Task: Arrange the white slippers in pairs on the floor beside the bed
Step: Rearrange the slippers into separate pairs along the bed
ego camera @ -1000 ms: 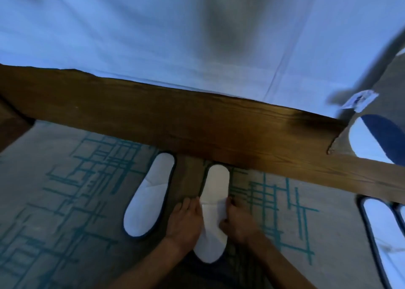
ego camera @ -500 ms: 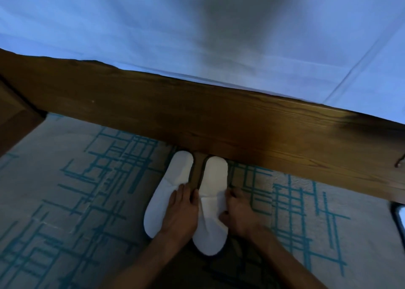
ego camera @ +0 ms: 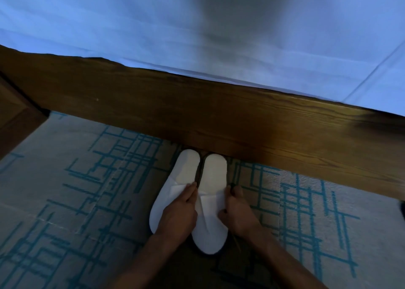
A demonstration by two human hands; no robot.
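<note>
I see two flat white fabric slippers (ego camera: 210, 203) side by side on patterned carpet (ego camera: 306, 212), heels touching the wooden bed frame (ego camera: 219, 117); left hand (ego camera: 179, 214) flat on both, right hand (ego camera: 237, 211) pinching the right slipper's edge

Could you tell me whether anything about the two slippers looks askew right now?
Slightly: the left slipper angles outward at its near end, while the right slipper lies straight toward the bed frame.
</note>
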